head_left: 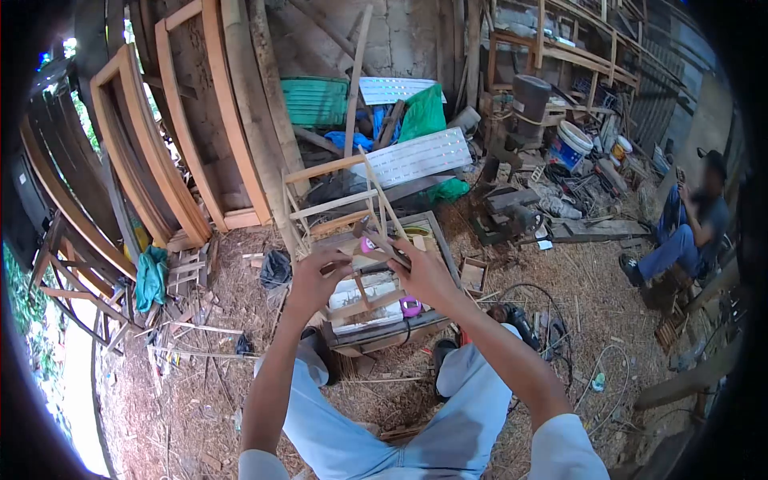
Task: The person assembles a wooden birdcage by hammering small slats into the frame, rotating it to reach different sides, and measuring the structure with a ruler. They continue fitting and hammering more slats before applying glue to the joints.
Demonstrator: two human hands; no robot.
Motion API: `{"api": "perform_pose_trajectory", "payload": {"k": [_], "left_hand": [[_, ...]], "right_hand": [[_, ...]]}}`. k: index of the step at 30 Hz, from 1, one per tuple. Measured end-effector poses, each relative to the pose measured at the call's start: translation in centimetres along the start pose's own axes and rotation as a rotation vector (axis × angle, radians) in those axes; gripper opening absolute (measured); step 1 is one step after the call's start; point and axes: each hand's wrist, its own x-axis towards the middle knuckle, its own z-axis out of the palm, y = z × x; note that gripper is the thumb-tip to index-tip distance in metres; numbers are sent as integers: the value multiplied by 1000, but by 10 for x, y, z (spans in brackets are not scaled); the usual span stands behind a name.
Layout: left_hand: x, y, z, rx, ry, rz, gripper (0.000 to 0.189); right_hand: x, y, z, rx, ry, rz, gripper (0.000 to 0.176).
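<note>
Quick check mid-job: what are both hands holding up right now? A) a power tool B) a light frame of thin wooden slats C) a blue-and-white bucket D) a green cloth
B: the left hand and right hand each grip the frame of thin wooden slats, raised in front of the camera; the bucket sits far back on the right.

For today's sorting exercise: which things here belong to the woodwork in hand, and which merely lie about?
In hand: pale wooden slat frame, gripped by left hand and right hand.
Lying about: green cloth, white-and-blue plastic bucket, tall leaning wooden door frames.
</note>
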Motion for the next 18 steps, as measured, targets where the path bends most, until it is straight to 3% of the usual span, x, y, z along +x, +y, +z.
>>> {"api": "perform_pose_trajectory", "payload": {"k": [6,8,9,12,14,16,18], "left_hand": [[-8,-3,-1,346,51,49,25],[-9,-20,2,426,109,115,28],[-12,-10,1,399,124,60,23],[-14,-5,4,420,116,60,21],[-12,-14,9,498,141,167,20],[-13,-5,12,514,141,65,18],[-15,-14,13,554,206,170,19]], "right_hand": [[8,5,0,23,7,-77,35],[13,4,-3,30,-77,-85,36],[15,0,-10,98,-117,-104,37],[12,-18,-22,160,-22,-138,32],[9,-32,-39,113,-20,-94,27],[5,-48,-47,-25,-238,-9,25],[4,-50,-49,-5,-258,-63,25]]}}
